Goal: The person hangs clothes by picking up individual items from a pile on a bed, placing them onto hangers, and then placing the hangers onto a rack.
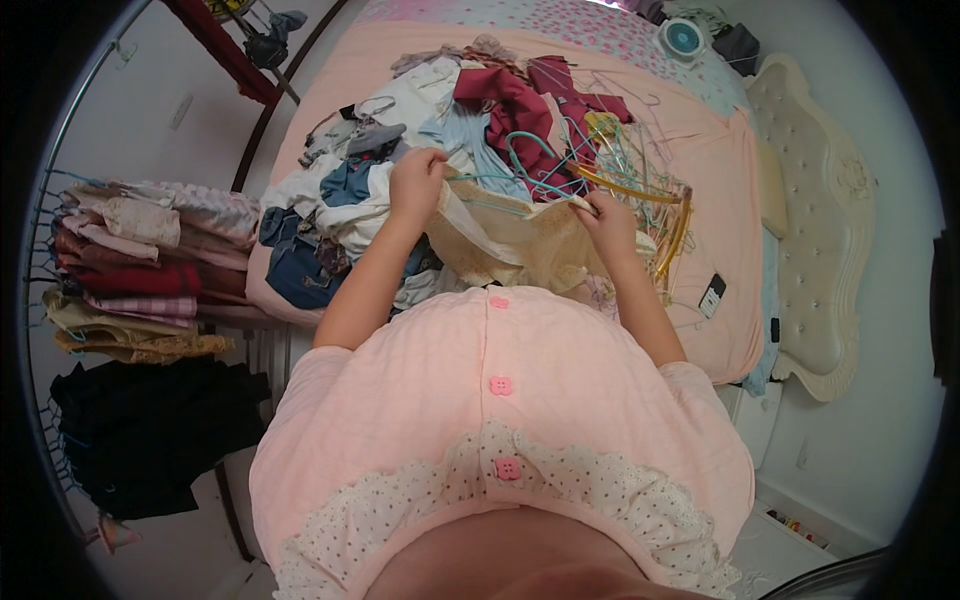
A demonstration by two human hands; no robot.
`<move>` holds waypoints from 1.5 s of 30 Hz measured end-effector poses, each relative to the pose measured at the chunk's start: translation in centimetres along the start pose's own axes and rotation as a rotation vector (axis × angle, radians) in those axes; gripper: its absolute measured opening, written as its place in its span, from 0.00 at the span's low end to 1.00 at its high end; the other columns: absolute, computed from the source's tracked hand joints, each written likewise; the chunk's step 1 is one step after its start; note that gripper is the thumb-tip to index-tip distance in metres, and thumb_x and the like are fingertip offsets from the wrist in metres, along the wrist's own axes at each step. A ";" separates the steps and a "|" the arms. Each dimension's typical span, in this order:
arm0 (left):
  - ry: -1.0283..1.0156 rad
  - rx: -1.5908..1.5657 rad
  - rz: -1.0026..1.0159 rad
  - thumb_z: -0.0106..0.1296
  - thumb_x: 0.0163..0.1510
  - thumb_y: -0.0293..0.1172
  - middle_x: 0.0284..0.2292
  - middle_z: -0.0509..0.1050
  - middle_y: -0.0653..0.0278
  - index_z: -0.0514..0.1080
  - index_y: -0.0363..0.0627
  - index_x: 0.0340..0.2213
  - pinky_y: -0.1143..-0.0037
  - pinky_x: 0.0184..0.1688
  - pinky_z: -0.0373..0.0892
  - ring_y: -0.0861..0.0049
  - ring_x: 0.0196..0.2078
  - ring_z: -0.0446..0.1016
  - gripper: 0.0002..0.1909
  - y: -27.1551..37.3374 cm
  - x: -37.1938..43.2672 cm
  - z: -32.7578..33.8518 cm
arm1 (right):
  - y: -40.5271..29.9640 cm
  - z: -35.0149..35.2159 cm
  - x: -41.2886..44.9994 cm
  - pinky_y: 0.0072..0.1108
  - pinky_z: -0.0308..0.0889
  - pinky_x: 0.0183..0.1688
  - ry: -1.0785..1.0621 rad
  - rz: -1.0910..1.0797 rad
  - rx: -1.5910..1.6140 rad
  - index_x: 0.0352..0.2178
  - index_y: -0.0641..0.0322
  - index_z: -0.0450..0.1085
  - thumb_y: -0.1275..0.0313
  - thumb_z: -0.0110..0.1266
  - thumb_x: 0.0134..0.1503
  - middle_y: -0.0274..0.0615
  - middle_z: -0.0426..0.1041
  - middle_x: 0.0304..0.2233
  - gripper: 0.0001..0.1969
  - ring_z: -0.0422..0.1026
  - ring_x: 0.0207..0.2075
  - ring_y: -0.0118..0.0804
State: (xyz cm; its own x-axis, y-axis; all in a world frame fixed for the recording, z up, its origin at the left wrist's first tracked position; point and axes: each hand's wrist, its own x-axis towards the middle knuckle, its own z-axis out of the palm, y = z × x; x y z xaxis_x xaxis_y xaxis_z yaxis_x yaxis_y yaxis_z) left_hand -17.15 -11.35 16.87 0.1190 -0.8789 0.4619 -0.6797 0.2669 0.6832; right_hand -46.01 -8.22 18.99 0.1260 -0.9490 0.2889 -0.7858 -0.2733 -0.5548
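Observation:
My left hand (417,184) grips one shoulder of a pale yellow, finely patterned garment (502,244). At the opposite shoulder, my right hand (609,225) pinches the cloth near the end of a teal hanger (517,178). The hanger's hook points up and its bar lies inside the garment's neck opening. Beyond the garment, a heap of clothes covers part of the bed, with a dark red garment (510,105), a light blue one (480,146) and white ones (420,90). Close to my right hand lies a tangle of hangers, including a golden-yellow one (679,232).
A metal clothes rail (56,142) with hanging clothes stands at the left, a black garment (157,435) among them. On the bed's peach sheet (720,172) lies a phone (712,295) at the right. A small fan (681,39) and a tufted headboard (814,232) are farther off.

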 end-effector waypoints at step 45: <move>0.082 0.084 0.188 0.53 0.37 0.34 0.39 0.61 0.57 0.60 0.45 0.38 0.65 0.46 0.48 0.60 0.45 0.55 0.23 1.9 -3.5 4.4 | 0.2 4.9 3.1 0.23 0.59 0.26 -0.249 0.028 0.355 0.30 0.65 0.66 0.65 0.47 0.48 0.45 0.67 0.19 0.13 0.65 0.22 0.34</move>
State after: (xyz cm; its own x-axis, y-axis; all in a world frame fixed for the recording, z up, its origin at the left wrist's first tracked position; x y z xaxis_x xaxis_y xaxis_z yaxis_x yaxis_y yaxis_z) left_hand -22.04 -9.53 14.09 0.0406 -0.7807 0.6236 -0.7528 0.3865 0.5329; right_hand -42.87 -11.96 15.94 0.2839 -0.9540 0.0969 -0.5397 -0.2425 -0.8062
